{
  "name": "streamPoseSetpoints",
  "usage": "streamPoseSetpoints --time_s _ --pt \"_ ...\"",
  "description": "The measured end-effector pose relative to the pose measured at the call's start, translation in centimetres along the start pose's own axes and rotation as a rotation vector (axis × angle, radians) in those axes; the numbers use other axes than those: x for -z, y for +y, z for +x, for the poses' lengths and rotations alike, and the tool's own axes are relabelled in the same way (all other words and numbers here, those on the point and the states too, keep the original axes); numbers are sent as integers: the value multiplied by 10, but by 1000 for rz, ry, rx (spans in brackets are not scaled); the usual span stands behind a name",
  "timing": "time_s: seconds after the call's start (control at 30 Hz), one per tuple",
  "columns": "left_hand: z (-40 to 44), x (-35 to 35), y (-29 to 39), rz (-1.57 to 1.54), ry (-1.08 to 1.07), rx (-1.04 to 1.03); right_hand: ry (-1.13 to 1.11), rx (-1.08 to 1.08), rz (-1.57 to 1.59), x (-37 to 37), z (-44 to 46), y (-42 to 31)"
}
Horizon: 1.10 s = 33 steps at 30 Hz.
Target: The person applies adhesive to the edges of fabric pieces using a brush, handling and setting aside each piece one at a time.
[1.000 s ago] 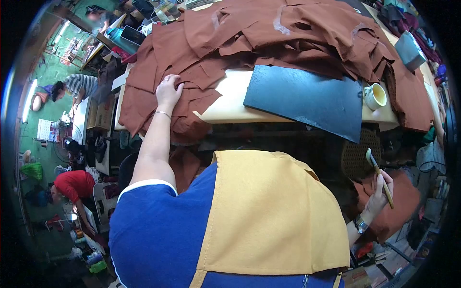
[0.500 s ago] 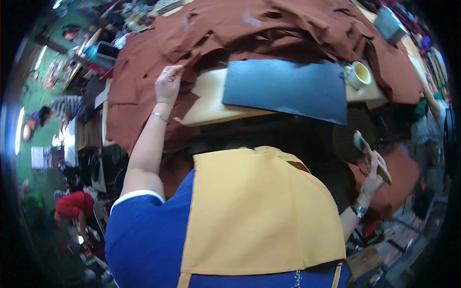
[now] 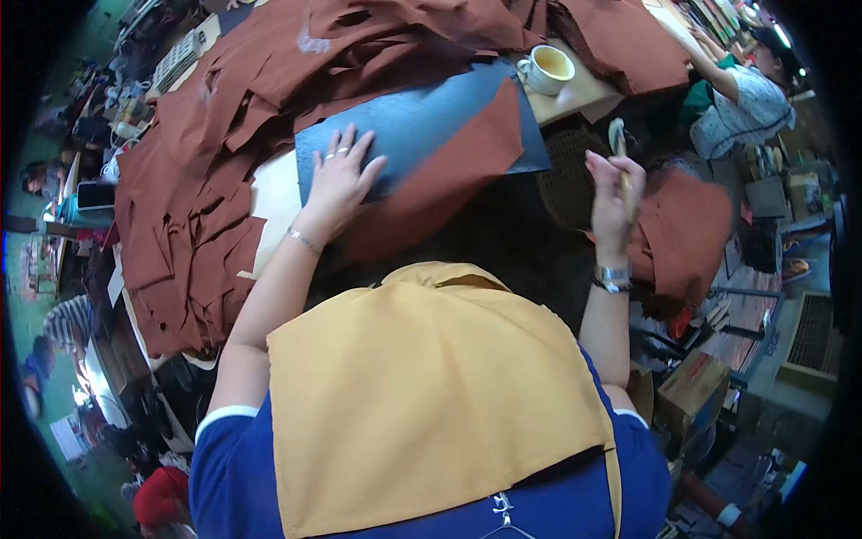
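Head view: hands well apart, each doing its own thing. Left hand (image 3: 339,187) is flat-ish on the dark board (image 3: 422,115), fingers spread, rings on, gripping nothing visible. Right hand (image 3: 616,202) is raised off the board's right side, fingers closed around a brush (image 3: 617,136) – pale tip pointing up, handle running down through the grip

Brown piece (image 3: 453,180) lies diagonally across the board, narrow end near the right side, lower left part hanging past the near edge. That lower part is blurred, right beside the left palm; can't tell if palm and piece touch

Board sits on the pale tabletop (image 3: 275,198), near edge sticking out over the front. Cup (image 3: 546,74) stands just beyond the board's far right corner, yellowish inside, handle to the left. Brown fabric heap (image 3: 193,198) covers the tabletop on the left and wraps round behind the board – rumpled, lots of cut edges. More brown cloth (image 3: 687,229) hangs low, just right of the right hand. Another person (image 3: 743,112) in a light patterned top is at far right, well apart from the brush
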<state>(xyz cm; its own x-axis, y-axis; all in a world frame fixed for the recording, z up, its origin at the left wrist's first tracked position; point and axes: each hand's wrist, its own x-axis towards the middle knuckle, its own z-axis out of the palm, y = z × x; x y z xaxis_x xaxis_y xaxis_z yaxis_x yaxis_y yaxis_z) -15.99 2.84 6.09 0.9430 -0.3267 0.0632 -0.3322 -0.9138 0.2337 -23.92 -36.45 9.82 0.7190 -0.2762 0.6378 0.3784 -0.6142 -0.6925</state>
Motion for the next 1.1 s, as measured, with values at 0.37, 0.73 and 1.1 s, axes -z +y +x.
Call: streamPoseSetpoints --time_s 0.37,0.73,1.1 --pt "-14 -12 -6 68 82 -45 -380 136 -296 -96 0 33" --pt "-38 -5 -31 -188 80 47 -348 393 -465 -79 -2 9" --pt "-167 48 -248 303 539 978 -248 2 -216 8 -21 28"
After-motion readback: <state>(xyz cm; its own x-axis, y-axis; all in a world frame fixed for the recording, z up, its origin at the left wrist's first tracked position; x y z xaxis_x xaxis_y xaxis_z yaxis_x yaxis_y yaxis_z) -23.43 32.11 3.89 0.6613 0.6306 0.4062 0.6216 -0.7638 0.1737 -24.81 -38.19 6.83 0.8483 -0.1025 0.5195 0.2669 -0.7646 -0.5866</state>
